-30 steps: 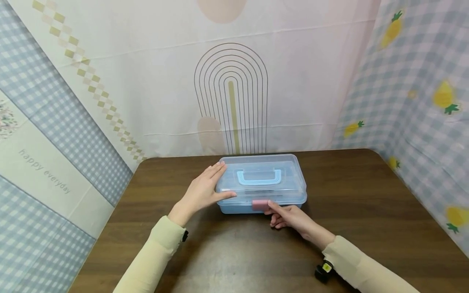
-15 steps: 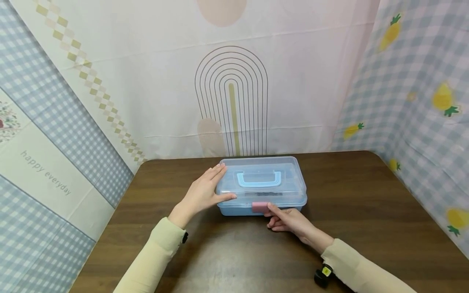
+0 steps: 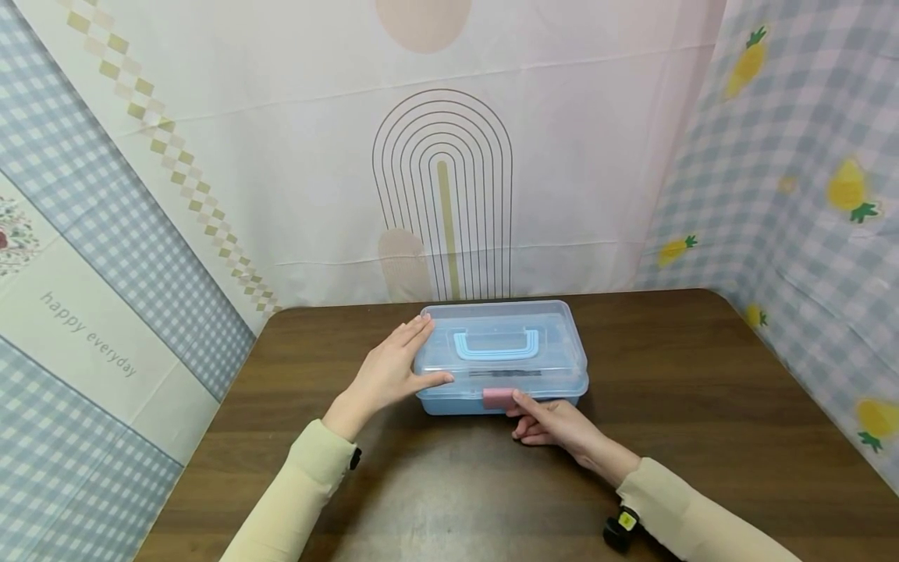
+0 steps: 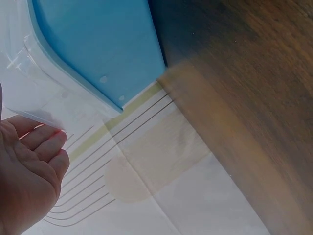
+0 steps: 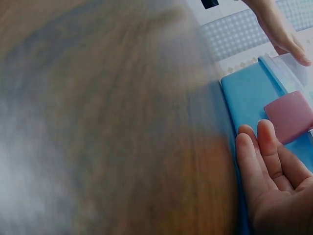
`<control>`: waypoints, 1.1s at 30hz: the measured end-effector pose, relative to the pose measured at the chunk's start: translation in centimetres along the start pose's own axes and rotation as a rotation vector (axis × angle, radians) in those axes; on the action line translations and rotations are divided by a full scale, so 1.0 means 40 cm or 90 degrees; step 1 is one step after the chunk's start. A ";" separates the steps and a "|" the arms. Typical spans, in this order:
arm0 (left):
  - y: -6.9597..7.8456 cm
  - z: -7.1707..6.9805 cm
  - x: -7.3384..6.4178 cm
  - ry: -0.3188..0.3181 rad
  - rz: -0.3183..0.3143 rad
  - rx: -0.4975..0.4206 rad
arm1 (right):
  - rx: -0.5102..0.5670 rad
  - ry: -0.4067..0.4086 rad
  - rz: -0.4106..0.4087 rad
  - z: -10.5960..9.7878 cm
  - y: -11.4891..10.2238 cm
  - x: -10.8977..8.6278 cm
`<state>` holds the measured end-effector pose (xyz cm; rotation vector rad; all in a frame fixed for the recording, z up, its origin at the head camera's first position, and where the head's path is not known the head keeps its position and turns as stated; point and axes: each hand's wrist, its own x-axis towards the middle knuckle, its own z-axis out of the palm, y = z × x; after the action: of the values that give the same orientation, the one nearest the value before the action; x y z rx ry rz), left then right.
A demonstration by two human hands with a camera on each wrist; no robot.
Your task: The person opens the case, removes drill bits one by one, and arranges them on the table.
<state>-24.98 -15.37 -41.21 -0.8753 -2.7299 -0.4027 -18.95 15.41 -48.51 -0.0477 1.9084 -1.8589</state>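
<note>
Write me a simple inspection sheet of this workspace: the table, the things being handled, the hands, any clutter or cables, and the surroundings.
Surface: dark wood-grain table, with a glare patch in front.
Job's things: blue box with a clear lid, blue handle and pink latch; contents unclear.
Clutter: nothing seen.
Grippers: bare hands; left hand spread over the box's left end, right hand at the latch's right end, grip unclear.
Cables: nothing seen.
Surroundings: patterned cloths behind and at both sides.

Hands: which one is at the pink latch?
The right hand, at the pink latch on the box's front; the left hand touches the left end of the clear lid.
</note>
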 end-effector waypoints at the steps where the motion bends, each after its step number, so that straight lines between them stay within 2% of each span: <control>1: 0.000 0.000 0.000 -0.001 0.000 0.000 | -0.002 -0.001 0.000 -0.001 0.000 0.000; 11: 0.001 -0.004 0.004 0.000 0.000 0.003 | -0.037 0.017 0.004 -0.001 -0.007 -0.001; 21: 0.001 -0.004 0.000 -0.003 -0.006 -0.002 | -0.006 0.059 0.022 0.012 -0.001 0.000; 27: 0.002 -0.006 0.000 -0.010 -0.009 -0.002 | -0.008 0.044 0.021 0.011 -0.004 -0.004; 33: 0.002 -0.010 0.002 -0.020 -0.010 -0.002 | -0.048 0.017 0.010 0.004 -0.013 -0.008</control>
<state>-24.94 -15.40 -40.78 -0.8688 -2.7667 -0.4007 -18.76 15.32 -47.91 -0.0324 1.9913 -1.7852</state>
